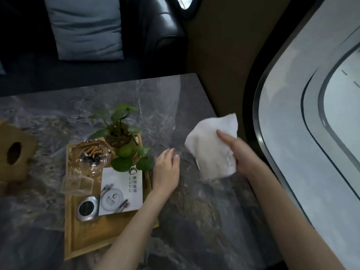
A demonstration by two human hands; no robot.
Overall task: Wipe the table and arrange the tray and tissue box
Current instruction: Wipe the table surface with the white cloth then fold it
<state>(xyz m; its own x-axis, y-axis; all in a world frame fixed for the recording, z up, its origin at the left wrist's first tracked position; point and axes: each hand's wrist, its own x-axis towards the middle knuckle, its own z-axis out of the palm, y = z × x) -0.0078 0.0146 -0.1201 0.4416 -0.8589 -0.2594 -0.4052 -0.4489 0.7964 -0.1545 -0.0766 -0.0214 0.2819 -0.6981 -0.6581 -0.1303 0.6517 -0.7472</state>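
A wooden tray (87,238) lies on the grey marble table (194,221), left of centre. It carries a glass ashtray (89,155) with cigarette butts, a small green plant (122,137), a white card (121,190), a clear glass box (77,185) and a round silver object (87,208). My left hand (167,172) rests flat against the tray's right edge, fingers apart. My right hand (239,154) grips a white cloth (211,147) held just above the table's right side. A wooden tissue box (13,154) stands at the far left.
A dark sofa (152,36) with a grey-blue cushion (83,26) stands behind the table. A large curved white surface (315,133) with dark trim fills the right side, close to the table's right edge. A brown floor strip (220,65) runs between them.
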